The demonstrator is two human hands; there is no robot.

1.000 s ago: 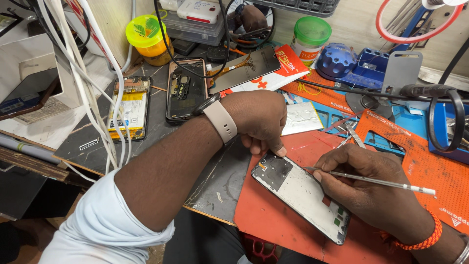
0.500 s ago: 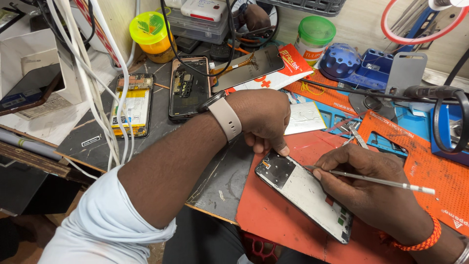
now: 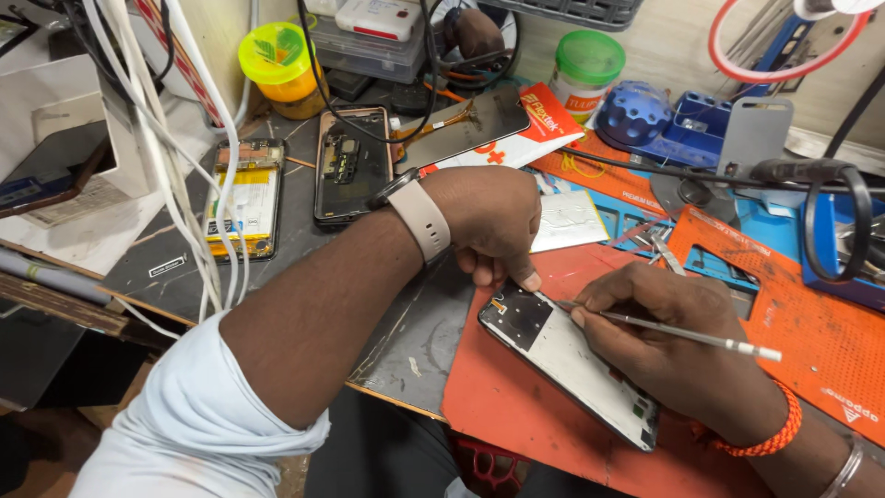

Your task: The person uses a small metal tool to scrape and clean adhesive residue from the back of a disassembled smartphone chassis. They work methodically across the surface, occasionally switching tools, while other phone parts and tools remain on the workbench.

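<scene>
An opened phone (image 3: 564,364) lies diagonally on an orange work mat (image 3: 516,433), its inner white plate facing up. My left hand (image 3: 493,221), with a pale watch strap at the wrist, presses the phone's upper corner with thumb and fingertip. My right hand (image 3: 668,346) rests on the phone's far edge and grips a thin metal tool (image 3: 687,337), whose tip touches the phone near its top. An orange band circles my right wrist.
Two more opened phones (image 3: 244,198) (image 3: 350,164) lie at the back left, next to hanging white cables (image 3: 175,148). Behind them are a yellow cup (image 3: 277,65), a green-lidded jar (image 3: 585,69), a blue holder (image 3: 645,115) and orange mats (image 3: 811,323).
The view has shifted slightly. Both hands stay on the phone, and the tool tip has kept working near the phone's top edge.
</scene>
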